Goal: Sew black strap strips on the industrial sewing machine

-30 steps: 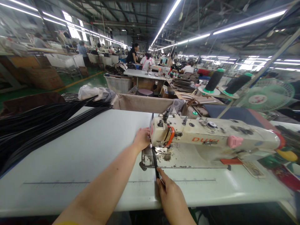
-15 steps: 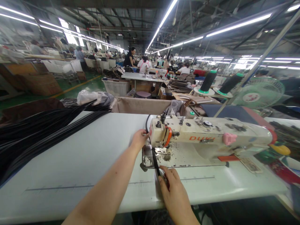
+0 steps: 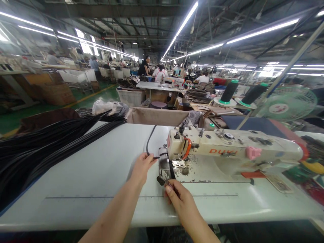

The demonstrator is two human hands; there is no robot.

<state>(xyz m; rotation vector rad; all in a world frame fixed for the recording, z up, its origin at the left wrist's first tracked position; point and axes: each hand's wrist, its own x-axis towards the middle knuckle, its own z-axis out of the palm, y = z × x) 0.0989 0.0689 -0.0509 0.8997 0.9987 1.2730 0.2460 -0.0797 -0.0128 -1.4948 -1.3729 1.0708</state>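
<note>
A cream sewing machine (image 3: 227,150) stands on the white table (image 3: 88,175). A thin black strap (image 3: 149,140) curves from the table's far side toward the needle area. My left hand (image 3: 142,165) pinches this strap just left of the machine head. My right hand (image 3: 178,199) grips the strap's near end in front of the metal plate (image 3: 164,168), fingers closed around it.
A large bundle of black straps (image 3: 45,145) lies across the table's left side. Two black thread cones (image 3: 240,92) and a green fan (image 3: 288,103) stand behind the machine. A fabric-edged bin (image 3: 157,116) sits beyond the table. Other people work at distant tables.
My left hand has pulled the strap back and to the left, away from the machine head, so a loop now shows behind it. My right hand has stayed at the strap's near end.
</note>
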